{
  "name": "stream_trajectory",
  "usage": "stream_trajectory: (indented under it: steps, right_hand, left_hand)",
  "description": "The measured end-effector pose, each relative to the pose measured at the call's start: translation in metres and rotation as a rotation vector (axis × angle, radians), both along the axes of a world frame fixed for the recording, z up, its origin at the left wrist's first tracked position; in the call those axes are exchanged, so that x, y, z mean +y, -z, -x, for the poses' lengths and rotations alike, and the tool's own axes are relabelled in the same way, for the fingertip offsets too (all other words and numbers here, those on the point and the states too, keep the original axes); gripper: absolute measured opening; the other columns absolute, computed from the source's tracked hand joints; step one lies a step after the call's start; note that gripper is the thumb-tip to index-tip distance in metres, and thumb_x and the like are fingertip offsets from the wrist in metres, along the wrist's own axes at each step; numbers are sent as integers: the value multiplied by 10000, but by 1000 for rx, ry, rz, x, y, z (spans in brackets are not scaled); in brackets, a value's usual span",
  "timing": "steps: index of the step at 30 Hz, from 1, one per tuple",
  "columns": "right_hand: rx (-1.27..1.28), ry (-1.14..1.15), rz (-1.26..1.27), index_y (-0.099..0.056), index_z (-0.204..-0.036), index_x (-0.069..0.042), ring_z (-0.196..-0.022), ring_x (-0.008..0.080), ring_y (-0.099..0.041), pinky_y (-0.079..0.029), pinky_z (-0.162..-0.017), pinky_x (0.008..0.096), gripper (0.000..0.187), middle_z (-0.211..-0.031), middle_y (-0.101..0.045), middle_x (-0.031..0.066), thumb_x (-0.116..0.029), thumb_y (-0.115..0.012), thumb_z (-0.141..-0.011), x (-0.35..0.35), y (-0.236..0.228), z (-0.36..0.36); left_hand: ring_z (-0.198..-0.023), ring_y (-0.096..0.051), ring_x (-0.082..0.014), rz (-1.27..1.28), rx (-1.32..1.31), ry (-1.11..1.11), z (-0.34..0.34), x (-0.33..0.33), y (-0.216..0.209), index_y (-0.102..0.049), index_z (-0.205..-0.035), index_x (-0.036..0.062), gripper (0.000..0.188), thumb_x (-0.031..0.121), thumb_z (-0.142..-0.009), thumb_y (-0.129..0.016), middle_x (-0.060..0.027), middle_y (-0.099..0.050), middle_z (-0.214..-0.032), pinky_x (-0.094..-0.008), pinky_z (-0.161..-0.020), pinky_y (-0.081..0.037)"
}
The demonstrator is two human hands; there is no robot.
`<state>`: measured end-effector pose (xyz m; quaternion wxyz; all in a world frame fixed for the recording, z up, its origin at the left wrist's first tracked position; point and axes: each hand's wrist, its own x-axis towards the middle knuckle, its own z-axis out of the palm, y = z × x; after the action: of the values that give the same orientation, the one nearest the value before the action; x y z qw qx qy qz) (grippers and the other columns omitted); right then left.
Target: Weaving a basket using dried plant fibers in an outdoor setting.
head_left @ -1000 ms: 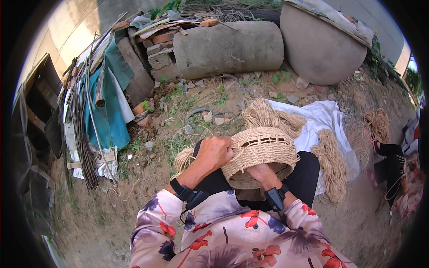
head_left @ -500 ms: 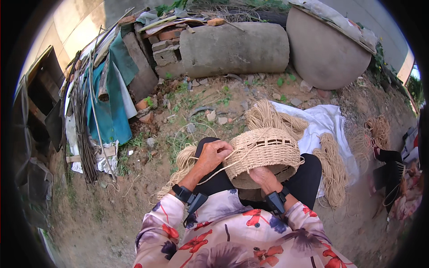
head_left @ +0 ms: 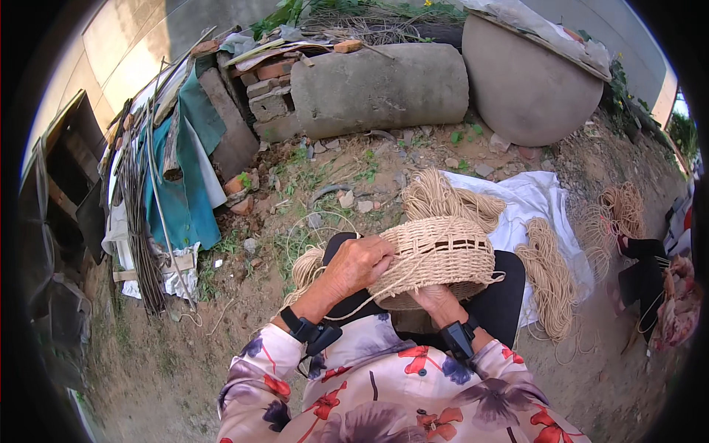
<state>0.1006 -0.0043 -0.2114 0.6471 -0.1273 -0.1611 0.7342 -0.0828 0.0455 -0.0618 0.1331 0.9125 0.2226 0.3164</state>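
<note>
A woven basket (head_left: 443, 255) of pale twisted straw cord rests on its side across my lap, with a row of open gaps round its wall. My left hand (head_left: 362, 264) is closed at the basket's left side, its fingers bent round a strand of cord. From there the loose cord (head_left: 354, 313) loops down and left beside my knee. My right hand (head_left: 437, 303) reaches into the basket's mouth from the near side and holds the wall; its fingertips are hidden inside. A cord bundle (head_left: 306, 269) lies by my left knee.
Straw cord hanks (head_left: 450, 198) lie beyond the basket, and another hank (head_left: 548, 277) rests on a white cloth (head_left: 526, 193) at right. A person (head_left: 672, 295) sits at far right beside more cord (head_left: 624, 208). A concrete cylinder (head_left: 380, 88) and a large clay-coloured vessel (head_left: 535, 85) stand behind.
The basket has tipped so that less of its mouth shows. My left hand has shifted slightly right and down, closer against the basket wall. My right hand stays inside it.
</note>
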Motion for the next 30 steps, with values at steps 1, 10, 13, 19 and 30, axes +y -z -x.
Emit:
stream_trajectory:
  steps: [1,10,13,19,30]
  right_hand:
    - [0,-19,-27,-535,-1315,-48,-1225,259,-562,-459,-1086,433,516,-1328,-587,122,-346,-677,-918,0,-1,0]
    - [2,-24,-23,-540,-1296,-58,-1185,238,-572,-469,-1064,417,452,-1279,-603,96,-350,-619,-960,0,-13,-7]
    - [95,-51,-53,-536,-1292,-53,-1152,243,-584,-475,-1054,416,451,-1261,-605,100,-376,-582,-980,2,-12,-13]
    - [82,-15,-40,-537,-1281,-47,-1134,234,-590,-475,-1042,399,424,-1258,-606,94,-358,-546,-993,1,-1,-20]
    - [-940,-3,-118,-534,-1267,-40,-1124,213,-586,-471,-1026,368,393,-1258,-606,81,-328,-501,-1002,-6,30,-11]
  left_hand:
    - [-739,-658,-320,-40,25,1,-2,-1,0,-627,-888,44,80,72,-822,-663,-123,-640,-786,-413,-629,-533]
    - [-726,-651,-313,-98,113,-46,-5,-7,-5,-637,-869,49,72,39,-807,-670,-119,-639,-813,-395,-633,-533]
    - [-736,-645,-304,-46,29,-17,0,-9,2,-638,-892,35,72,27,-824,-658,-123,-634,-836,-375,-653,-532]
    - [-726,-603,-126,461,-213,-310,9,-18,31,-603,-1017,15,106,22,-912,-601,-43,-631,-820,-283,-681,-514]
    - [-674,-610,-127,479,-360,-343,10,-29,53,-635,-921,-6,61,50,-899,-644,-59,-645,-802,-279,-648,-516]
